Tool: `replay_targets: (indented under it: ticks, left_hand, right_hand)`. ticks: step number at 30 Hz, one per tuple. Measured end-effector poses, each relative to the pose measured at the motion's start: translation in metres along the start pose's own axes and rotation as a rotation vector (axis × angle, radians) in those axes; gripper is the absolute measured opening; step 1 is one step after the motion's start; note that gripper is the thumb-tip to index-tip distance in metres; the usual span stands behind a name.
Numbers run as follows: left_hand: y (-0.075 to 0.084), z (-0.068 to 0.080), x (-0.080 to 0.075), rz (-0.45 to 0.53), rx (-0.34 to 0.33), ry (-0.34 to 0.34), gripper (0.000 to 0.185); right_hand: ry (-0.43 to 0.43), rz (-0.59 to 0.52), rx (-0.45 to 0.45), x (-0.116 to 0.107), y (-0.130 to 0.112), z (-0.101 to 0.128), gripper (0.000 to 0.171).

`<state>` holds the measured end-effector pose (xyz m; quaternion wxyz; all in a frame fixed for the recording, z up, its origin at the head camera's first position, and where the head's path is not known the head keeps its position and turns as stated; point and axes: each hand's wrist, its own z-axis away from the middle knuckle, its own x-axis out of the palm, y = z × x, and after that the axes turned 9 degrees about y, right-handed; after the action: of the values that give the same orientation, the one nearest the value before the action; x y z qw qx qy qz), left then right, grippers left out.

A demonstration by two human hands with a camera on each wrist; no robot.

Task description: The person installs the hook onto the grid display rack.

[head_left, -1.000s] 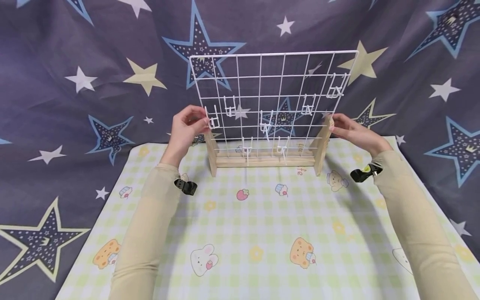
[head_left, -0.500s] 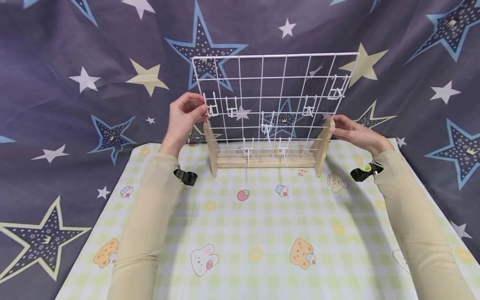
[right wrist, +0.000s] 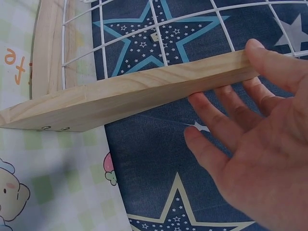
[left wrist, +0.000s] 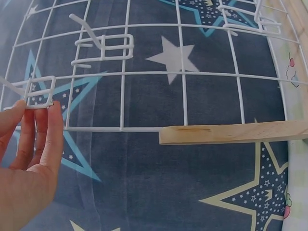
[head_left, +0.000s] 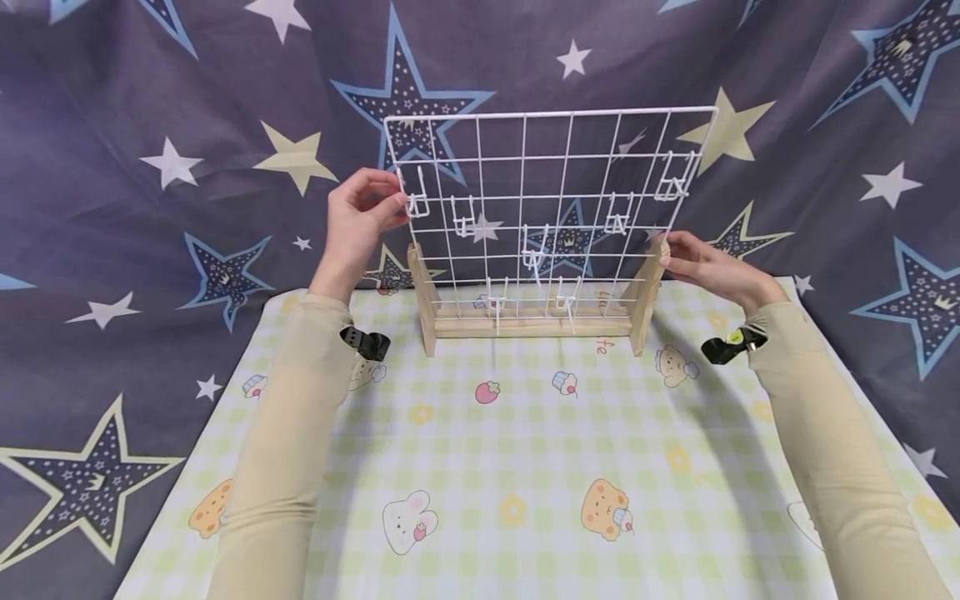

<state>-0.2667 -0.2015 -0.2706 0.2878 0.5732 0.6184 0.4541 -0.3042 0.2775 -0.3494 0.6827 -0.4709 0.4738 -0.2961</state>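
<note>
A white wire grid panel (head_left: pixel 551 112) stands upright in a wooden stand, its crossbar (head_left: pixel 525 326) low between two side boards. My left hand (head_left: pixel 351 221) pinches a white wire hook (left wrist: pixel 52 90) between thumb and fingertips at the grid's left edge, above the left side board (head_left: pixel 424 304). On the other side, my right hand (head_left: pixel 712 265) grips the top of the right side board (right wrist: pixel 144 86), thumb on its front edge and fingertips against its outer face. More white hooks hang on the wires, among them one (head_left: pixel 465 225) beside the held hook and another (head_left: pixel 671 187) at upper right.
Under the stand lies a green-and-white checked tablecloth (head_left: pixel 525 442) with cartoon prints. A dark star-patterned curtain (head_left: pixel 247 167) hangs close behind the grid and along both sides of the table. Each wrist carries a small black camera (head_left: pixel 366 343).
My left hand has moved up the grid's left edge with the hook, from near the side board's top to a higher wire. The right hand keeps its grip on the board.
</note>
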Motion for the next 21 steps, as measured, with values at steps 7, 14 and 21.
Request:
replay_targets:
  ticks: [7, 14, 21]
  left_hand:
    - [0.009, -0.007, 0.004, 0.011, 0.017, 0.019, 0.018]
    - [0.017, -0.013, 0.010, 0.010, 0.020, 0.024, 0.019]
    - [0.011, -0.017, 0.009, -0.009, -0.010, 0.040, 0.016]
  right_hand:
    - [0.013, -0.033, 0.000, 0.002, 0.000, 0.000, 0.054]
    - [0.004, -0.082, -0.038, 0.002, 0.005, -0.003, 0.047]
    - [0.011, -0.087, -0.027, 0.001, 0.006, -0.003, 0.046]
